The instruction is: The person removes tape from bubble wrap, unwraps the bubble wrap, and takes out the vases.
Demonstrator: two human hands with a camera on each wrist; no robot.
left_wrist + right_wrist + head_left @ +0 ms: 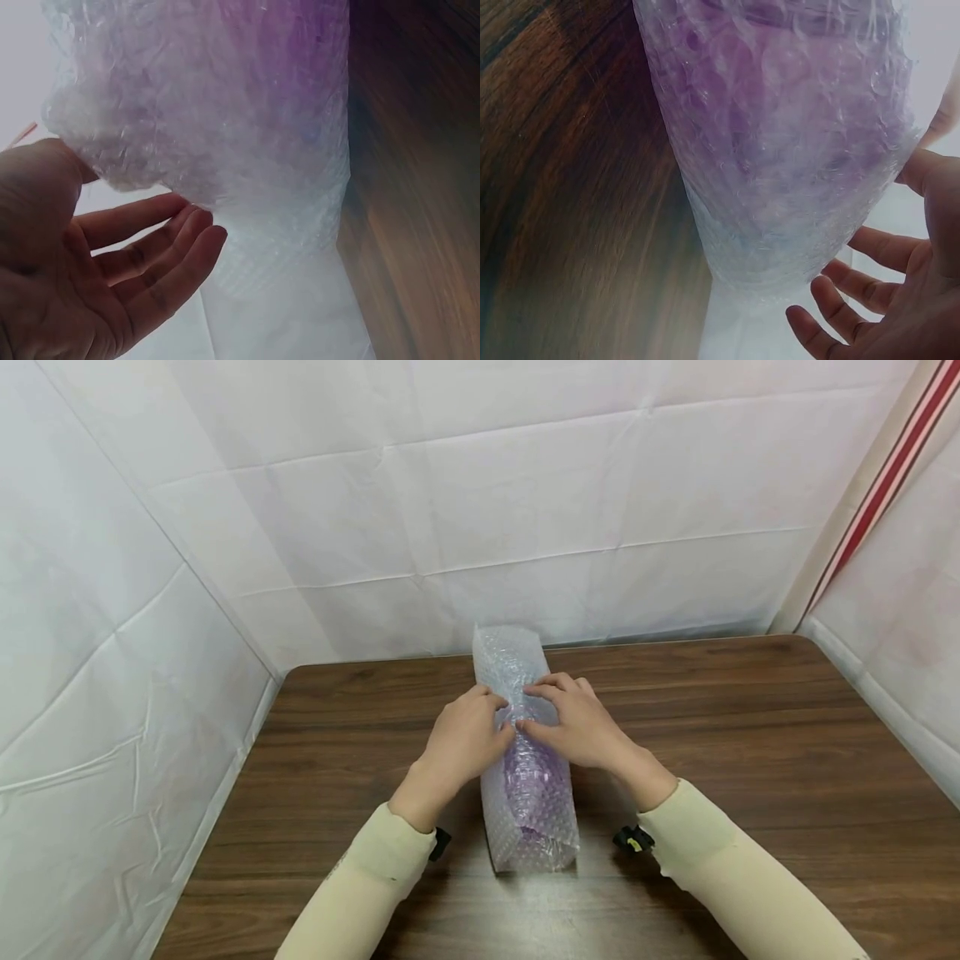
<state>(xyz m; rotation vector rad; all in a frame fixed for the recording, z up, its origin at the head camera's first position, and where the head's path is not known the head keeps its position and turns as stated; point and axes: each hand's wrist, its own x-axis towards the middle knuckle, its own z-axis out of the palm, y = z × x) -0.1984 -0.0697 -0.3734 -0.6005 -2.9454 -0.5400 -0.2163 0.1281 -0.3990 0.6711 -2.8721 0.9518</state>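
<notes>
Head view has the bubble-wrapped bundle (529,756) lying lengthwise away from me on the brown wooden table (712,718), its far end reaching the white sheeting (525,502) behind. Something purple (531,787) shows through the wrap in the bundle's nearer part; I cannot tell what it is. My left hand (467,733) lies over the bundle's left side, fingers loosely bent, its thumb pointing in to the middle. From the bundle's right side my right hand (579,723) comes to meet it, fingers spread apart and gently curved. Both hands are relaxed, resting on the wrap without closing round it; in the left wrist view the wrap hides my left thumb tip. A small black device (634,839) sits by my right wrist, right of the bundle's near end.
</notes>
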